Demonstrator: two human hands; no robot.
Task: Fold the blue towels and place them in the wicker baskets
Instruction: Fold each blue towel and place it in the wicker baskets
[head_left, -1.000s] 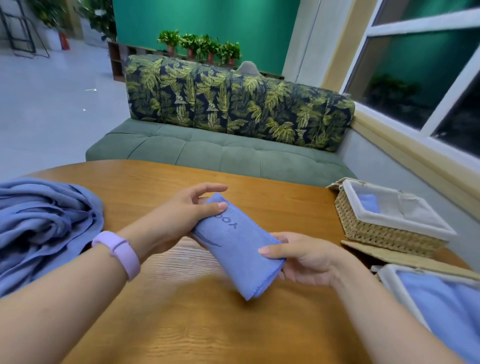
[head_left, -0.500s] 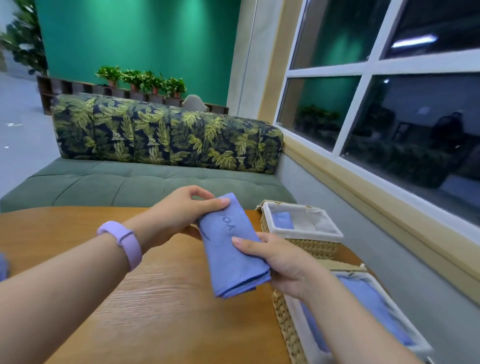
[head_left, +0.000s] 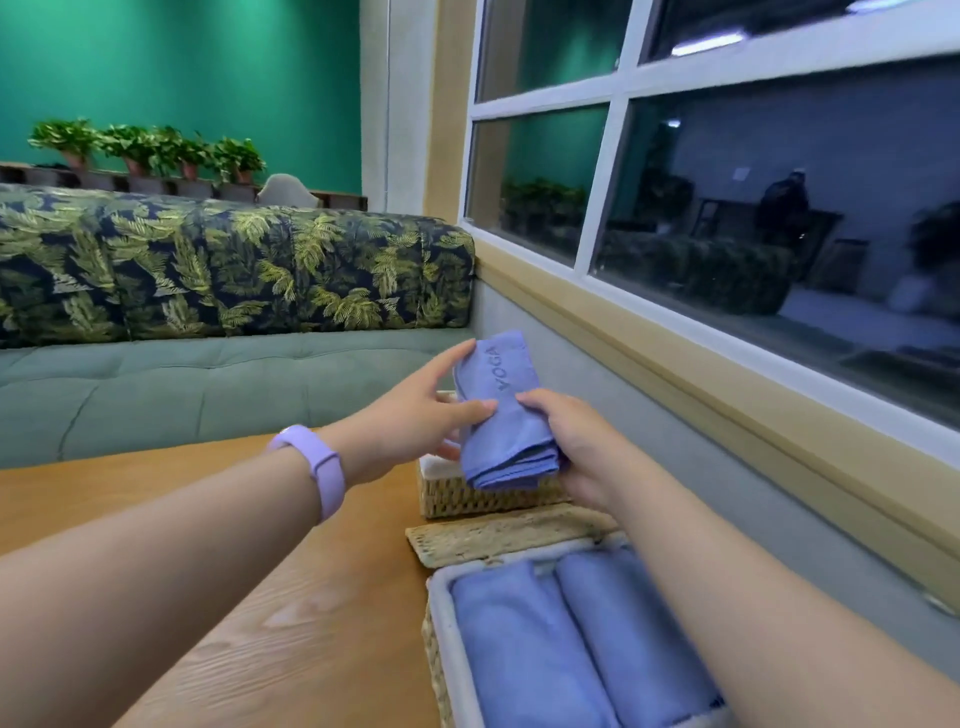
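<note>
**Folded towel arriving over the far basket**

A second ago the folded blue towel (head_left: 501, 415) was being held low over the middle of the wooden table (head_left: 156, 519), with both baskets off to the right. Now it is being carried out over the far wicker basket (head_left: 467, 496), which is sitting at the table's right edge under the window, so the folding appears finished and the placing step is probably underway.

The left hand (head_left: 415, 415) is reaching in from the left, its thumb lying across the towel's front face and its straighter fingers running up the towel's left edge and behind it. The right hand (head_left: 566, 441) is gripping the towel's right side, with fingers curled around the stacked folds near the lower end. Both hands are closed onto the cloth, not spread wide.

The towel is hanging tilted, with its "YOGA" lettering facing the camera, above the far basket and hiding much of the opening; whether it is touching the liner cannot be told.

The near wicker basket (head_left: 441, 670) is already holding two folded blue towels (head_left: 519, 649) side by side. A woven lid (head_left: 493, 535) is lying flat between the two baskets.
</note>
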